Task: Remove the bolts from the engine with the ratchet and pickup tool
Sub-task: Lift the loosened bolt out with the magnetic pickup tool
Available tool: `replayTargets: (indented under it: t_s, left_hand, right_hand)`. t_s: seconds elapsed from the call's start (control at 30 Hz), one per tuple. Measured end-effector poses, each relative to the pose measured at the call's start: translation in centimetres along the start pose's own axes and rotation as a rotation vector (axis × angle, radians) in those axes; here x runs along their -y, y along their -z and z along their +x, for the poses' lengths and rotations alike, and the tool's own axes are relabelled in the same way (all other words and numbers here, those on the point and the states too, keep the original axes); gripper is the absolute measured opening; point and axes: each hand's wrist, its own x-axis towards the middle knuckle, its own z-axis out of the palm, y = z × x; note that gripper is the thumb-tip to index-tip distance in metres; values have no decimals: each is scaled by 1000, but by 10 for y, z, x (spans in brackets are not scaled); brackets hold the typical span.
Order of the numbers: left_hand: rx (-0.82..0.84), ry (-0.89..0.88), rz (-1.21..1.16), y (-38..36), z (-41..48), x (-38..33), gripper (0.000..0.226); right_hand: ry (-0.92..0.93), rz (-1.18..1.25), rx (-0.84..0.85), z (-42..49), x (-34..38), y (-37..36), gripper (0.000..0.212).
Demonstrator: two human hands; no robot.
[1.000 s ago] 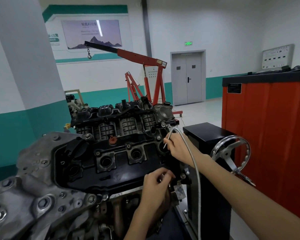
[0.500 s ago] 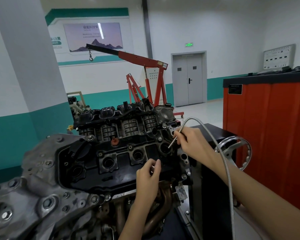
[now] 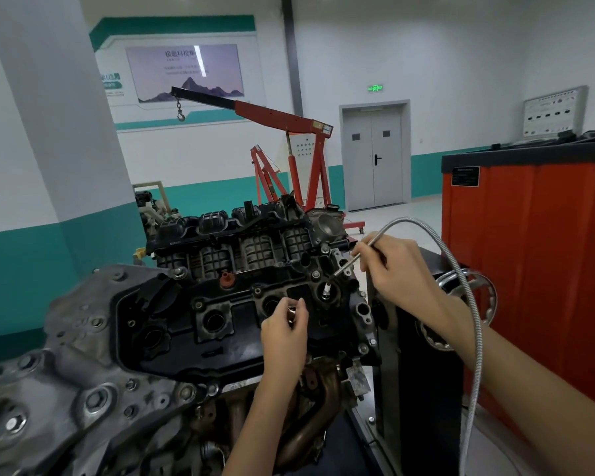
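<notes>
Over the engine [image 3: 172, 324] cover, the left hand [image 3: 284, 334] pinches a small metal piece [image 3: 292, 313], likely light and easily dropped. Beyond, the right hand [image 3: 397, 269] grips the pickup tool [image 3: 345, 267] low on its floppy shaft. At its tip, in the far well [image 3: 336, 297], a bright part [image 3: 326, 289] clings; bolt or not is unclear

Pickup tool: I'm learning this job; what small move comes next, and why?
Probably lift the pickup tool straight up, clear of the engine. The right hand pinches its shaft, and a small metal part sits at its tip, only partly out of the rightmost well. The left hand pinches another small piece.
</notes>
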Motion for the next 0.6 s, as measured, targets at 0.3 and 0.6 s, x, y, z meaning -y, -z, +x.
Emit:
replayTargets:
  t_s: [0.3,0.6]
  left_hand:
    - [4,-174,312,-14,38,-29,22]
    - [49,11,10,-3,18,-39,37]
  right_hand:
    - [29,58,-74,20,32,23,21]
    - [-40,165,-219,28,54,53,18]
